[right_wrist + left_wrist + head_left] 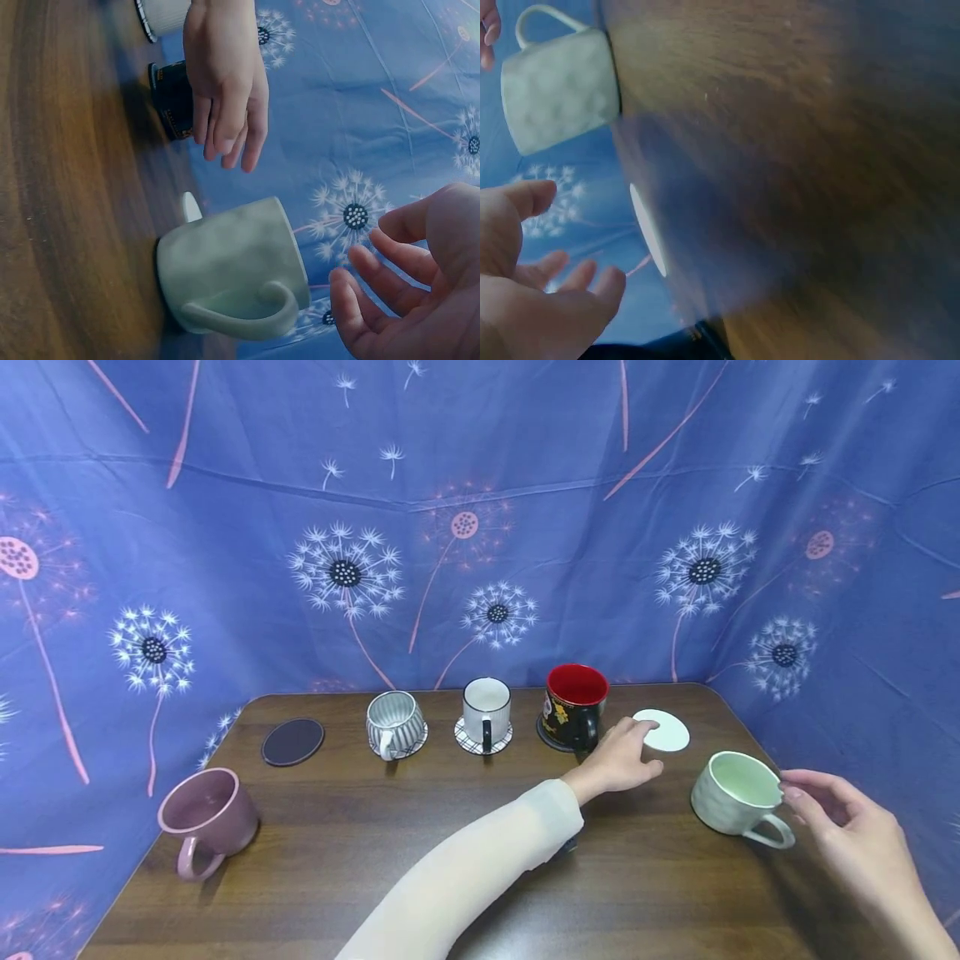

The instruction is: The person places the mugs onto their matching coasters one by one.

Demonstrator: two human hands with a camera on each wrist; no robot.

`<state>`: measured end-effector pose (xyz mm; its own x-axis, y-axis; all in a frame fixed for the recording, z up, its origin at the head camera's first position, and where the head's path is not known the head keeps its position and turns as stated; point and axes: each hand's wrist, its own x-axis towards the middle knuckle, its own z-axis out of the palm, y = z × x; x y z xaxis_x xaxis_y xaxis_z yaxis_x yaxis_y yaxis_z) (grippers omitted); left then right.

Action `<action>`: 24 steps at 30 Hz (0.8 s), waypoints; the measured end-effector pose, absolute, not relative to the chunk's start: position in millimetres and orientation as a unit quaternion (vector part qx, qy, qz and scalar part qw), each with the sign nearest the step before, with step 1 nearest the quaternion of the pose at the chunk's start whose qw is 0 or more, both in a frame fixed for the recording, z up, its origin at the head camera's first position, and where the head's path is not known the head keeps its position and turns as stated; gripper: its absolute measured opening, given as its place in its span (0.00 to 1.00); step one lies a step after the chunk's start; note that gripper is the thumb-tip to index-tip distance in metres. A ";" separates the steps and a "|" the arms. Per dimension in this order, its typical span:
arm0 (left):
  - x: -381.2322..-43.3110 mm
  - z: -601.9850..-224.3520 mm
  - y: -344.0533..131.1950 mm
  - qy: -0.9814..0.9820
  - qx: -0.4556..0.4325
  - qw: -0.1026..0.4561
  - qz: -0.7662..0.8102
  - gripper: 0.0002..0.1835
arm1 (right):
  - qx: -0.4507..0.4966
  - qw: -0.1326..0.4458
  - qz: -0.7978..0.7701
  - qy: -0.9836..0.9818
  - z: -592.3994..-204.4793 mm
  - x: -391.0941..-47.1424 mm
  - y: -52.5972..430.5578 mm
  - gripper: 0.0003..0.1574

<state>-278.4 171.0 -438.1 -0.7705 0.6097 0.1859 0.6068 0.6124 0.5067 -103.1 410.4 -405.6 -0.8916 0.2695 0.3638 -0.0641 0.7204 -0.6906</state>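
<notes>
A pale green mug (738, 793) stands on the right of the table, its handle turned towards the near right. Beside its rim is my right hand (855, 831), fingers loosely bent; the right wrist view shows a gap between these fingers (401, 277) and the mug (232, 262). My left hand (621, 756) reaches across the table, its fingertips overlapping a round white coaster (663, 732) in the head view. Seen from the left wrist, its relaxed fingers hold nothing, and the coaster (649, 229) lies beyond them. A black mug with red inside (576, 706) stands just left of that hand.
A white mug with black handle (487, 714) and a grey ribbed cup (394, 724) stand on patterned coasters along the back. Farther left lie a dark coaster (293, 742) and a purple mug (210, 814) near the table edge. A blue dandelion-print cloth (450, 460) hangs behind.
</notes>
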 end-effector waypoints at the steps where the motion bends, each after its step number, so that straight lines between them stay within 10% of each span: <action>1: -280.2 -439.9 173.5 0.900 0.336 0.005 0.279 0.36 | -0.060 0.226 0.367 -0.900 -407.0 -102.8 410.5 0.12; 24: -310.4 -468.7 207.3 0.939 0.258 0.037 0.225 0.38 | -0.095 0.216 0.412 -0.880 -423.7 -103.9 412.8 0.12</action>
